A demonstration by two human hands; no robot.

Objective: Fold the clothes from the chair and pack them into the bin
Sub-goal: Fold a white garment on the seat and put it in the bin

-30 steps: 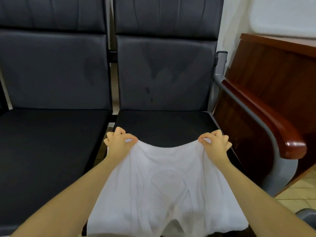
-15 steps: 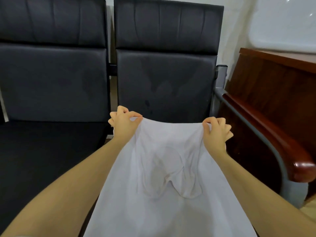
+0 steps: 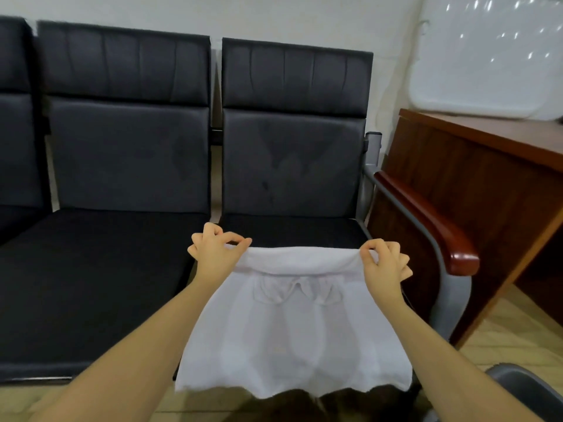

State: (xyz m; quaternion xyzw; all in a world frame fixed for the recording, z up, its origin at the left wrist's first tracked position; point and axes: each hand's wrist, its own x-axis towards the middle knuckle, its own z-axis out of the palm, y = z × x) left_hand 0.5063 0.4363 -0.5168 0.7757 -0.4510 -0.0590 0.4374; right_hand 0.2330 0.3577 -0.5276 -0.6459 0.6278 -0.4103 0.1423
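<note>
One white garment (image 3: 292,324) hangs in front of the right-hand chair (image 3: 292,166), its top edge rolled over and stretched level from side to side, its body dropping toward the person. The left hand (image 3: 214,254) pinches the left corner, the right hand (image 3: 385,263) the right corner, both equally near, fingers curled on cloth. Three dark seats show; one grey bin rim (image 3: 518,388) sits low right, nearer the right hand

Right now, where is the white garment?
In the head view the white garment hangs low in the middle, stretched between the left hand and right hand, which pinch its top corners just in front of the right-hand black chair.
</note>
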